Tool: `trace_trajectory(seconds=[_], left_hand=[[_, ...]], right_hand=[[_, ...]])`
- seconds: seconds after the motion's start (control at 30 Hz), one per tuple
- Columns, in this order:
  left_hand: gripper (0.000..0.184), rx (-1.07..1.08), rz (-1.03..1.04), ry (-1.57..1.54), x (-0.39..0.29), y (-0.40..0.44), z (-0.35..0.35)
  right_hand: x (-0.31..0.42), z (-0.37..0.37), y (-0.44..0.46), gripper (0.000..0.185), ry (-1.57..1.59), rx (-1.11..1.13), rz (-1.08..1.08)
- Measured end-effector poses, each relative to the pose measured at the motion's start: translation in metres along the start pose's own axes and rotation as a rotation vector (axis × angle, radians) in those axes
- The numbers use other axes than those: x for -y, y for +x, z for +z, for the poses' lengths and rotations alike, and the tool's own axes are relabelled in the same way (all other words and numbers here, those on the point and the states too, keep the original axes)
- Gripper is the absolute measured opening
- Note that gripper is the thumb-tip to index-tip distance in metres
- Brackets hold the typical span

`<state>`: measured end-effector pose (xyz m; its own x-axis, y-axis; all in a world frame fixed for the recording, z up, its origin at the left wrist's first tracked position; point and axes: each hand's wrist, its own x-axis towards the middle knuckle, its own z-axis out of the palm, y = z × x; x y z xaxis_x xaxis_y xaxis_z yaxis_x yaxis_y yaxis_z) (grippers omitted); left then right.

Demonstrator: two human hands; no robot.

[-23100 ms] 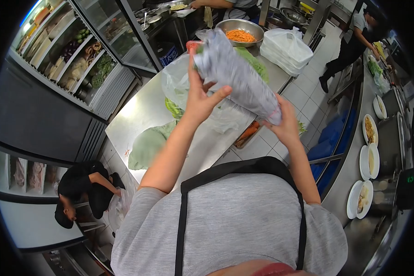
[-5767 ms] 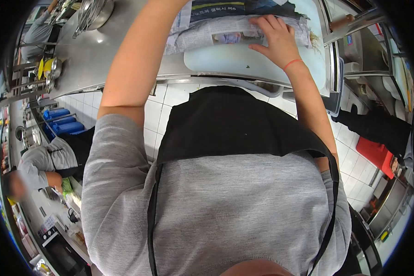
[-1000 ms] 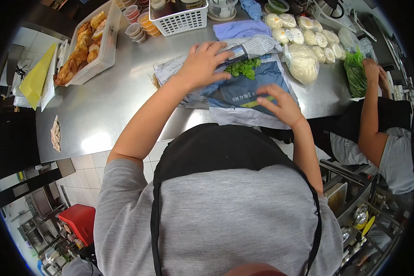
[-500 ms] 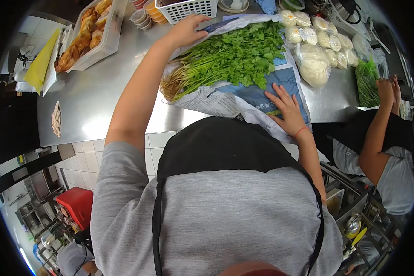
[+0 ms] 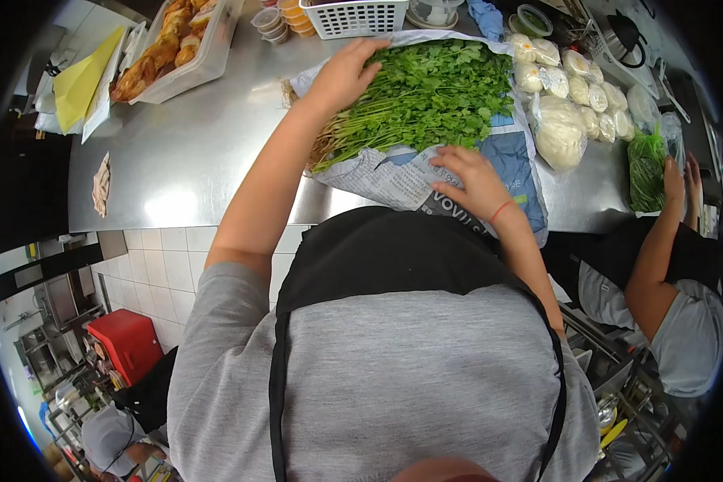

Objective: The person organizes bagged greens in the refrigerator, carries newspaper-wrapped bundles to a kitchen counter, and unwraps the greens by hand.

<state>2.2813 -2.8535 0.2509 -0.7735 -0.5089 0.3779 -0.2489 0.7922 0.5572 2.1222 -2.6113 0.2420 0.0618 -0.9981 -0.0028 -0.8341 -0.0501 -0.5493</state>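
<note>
A wide bunch of leafy green herbs point(image 5: 434, 88) lies on spread newspaper point(image 5: 386, 181) on the steel table point(image 5: 177, 165), its roots toward the left and its leaves to the right. My left hand point(image 5: 349, 74) rests at the upper left edge of the bunch, fingers apart, over the stems and the paper's far edge. Near the paper's front edge, my right hand point(image 5: 472, 183) touches the printed sheet just below the leaves, its fingers spread. A red band circles my right wrist.
Browned food fills a plastic tub point(image 5: 209, 64) at the back left. A white basket point(image 5: 357, 20) stands behind the newspaper. Wrapped white bundles point(image 5: 561, 132) lie to its right. At the far right a co-worker's hands point(image 5: 675, 181) are beside bagged greens point(image 5: 647, 169).
Since one second ago the newspaper has been opened, uncovering the herbs, which now spread wider. My right hand has moved left along the front edge of the paper.
</note>
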Motion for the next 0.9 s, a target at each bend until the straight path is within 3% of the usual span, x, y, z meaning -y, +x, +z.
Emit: trace_trajectory(seconds=[0.1,0.2,0.27,0.37,0.47,0.57,0.6,0.67,0.7,0.77,0.8,0.83,0.9], left_hand=[[0.034,0.008,-0.029,0.038,0.013,0.009,0.005],[0.034,-0.031,0.086,0.206,0.012,0.010,0.012],[0.034,0.026,0.100,0.356,0.006,0.007,0.013],[0.035,0.004,0.131,0.345,-0.007,0.003,0.005],[0.034,0.072,0.010,0.242,-0.003,0.006,-0.001],[0.031,0.099,-0.083,0.318,0.006,0.005,0.005],[0.031,0.099,-0.090,0.318,0.015,0.005,0.010],[0.029,-0.270,0.126,0.787,0.018,0.002,0.015],[0.029,-0.265,0.123,0.785,0.014,0.003,0.011],[0.046,-0.051,-0.065,0.794,0.000,0.014,-0.002],[0.046,-0.044,-0.067,0.789,-0.009,0.013,-0.004],[0.036,-0.080,-0.001,0.634,-0.017,0.012,-0.005],[0.027,-0.107,0.054,0.476,-0.028,0.003,0.001]], right_hand=[[0.000,0.019,-0.015,0.030,-0.080,-0.119,-0.009],[-0.001,0.032,-0.023,0.028,-0.055,-0.209,-0.018],[0.002,0.032,-0.028,0.028,-0.066,-0.192,-0.007],[0.017,0.017,-0.028,0.026,-0.124,-0.228,-0.048],[0.045,0.004,-0.031,0.025,0.523,-0.019,-0.019],[0.051,0.006,-0.026,0.026,0.566,0.176,0.066],[0.044,0.014,-0.022,0.030,0.562,0.177,-0.014],[0.042,0.004,-0.015,0.025,0.533,0.258,0.059],[0.043,-0.002,-0.012,0.021,0.498,0.331,0.133],[0.038,-0.010,-0.002,0.018,0.439,0.239,0.062],[0.036,-0.015,0.004,0.018,0.325,0.079,0.014],[0.032,-0.020,0.011,0.018,0.211,-0.079,-0.035],[0.020,-0.027,0.024,0.017,0.160,-0.157,0.007]])
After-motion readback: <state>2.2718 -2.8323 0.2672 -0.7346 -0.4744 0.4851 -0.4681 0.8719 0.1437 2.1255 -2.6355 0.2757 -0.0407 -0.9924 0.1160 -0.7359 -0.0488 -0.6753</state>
